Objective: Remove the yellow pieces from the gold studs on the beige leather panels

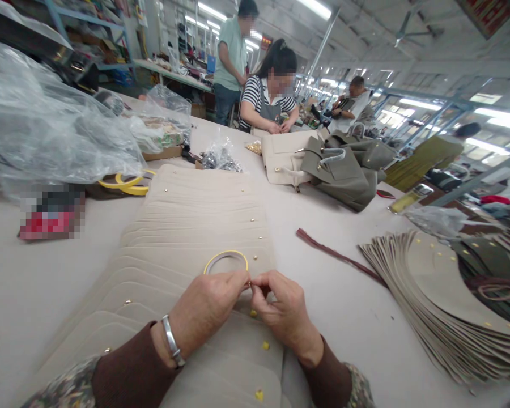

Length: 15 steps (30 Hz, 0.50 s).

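My left hand [210, 306] and my right hand [280, 309] meet fingertip to fingertip over a long overlapping row of beige leather panels [187, 238] with small brass studs. Both hands are closed in a pinch around something tiny I cannot make out at the point where they touch. A yellow tape ring [225, 262] lies on the panels just beyond my left fingers. Small yellow scraps [265, 345] sit on the panels below my hands. A metal bracelet [172, 341] is on my left wrist.
Clear plastic bags [46, 124] pile at the left, with more yellow tape rolls [127, 184] beside them. Grey and cream handbags [340, 170] lie further back. A fan of beige panels [442, 294] spreads at the right. A maroon strap [335, 255] lies between. Other people work across the table.
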Each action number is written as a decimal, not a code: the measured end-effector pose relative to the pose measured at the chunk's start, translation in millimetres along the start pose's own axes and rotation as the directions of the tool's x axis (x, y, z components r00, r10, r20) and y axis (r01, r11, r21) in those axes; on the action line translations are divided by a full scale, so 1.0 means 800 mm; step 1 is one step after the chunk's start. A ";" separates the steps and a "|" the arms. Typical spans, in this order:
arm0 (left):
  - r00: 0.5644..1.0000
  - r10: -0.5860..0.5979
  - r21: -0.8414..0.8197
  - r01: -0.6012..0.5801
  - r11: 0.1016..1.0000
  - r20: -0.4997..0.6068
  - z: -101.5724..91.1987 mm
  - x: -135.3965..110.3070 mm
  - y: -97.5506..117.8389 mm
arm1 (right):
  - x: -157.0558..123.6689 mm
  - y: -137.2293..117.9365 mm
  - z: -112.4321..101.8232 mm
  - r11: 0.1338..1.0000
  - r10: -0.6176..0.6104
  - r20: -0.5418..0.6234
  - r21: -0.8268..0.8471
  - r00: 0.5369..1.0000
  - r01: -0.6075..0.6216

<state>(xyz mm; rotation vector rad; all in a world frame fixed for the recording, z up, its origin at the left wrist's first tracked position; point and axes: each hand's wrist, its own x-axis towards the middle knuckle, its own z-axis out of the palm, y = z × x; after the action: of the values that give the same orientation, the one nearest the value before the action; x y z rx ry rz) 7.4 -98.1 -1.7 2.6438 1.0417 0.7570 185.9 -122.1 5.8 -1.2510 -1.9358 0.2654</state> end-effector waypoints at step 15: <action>1.000 0.005 0.109 -0.007 0.994 0.017 0.002 -0.002 0.024 | 0.001 0.027 -0.024 0.525 0.672 0.371 0.370 0.640 -0.766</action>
<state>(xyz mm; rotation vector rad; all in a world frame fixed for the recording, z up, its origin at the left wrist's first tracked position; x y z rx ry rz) 18.1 -113.1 3.1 2.7401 1.1013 0.6976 213.9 -114.9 6.5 -1.6345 -1.2096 1.2833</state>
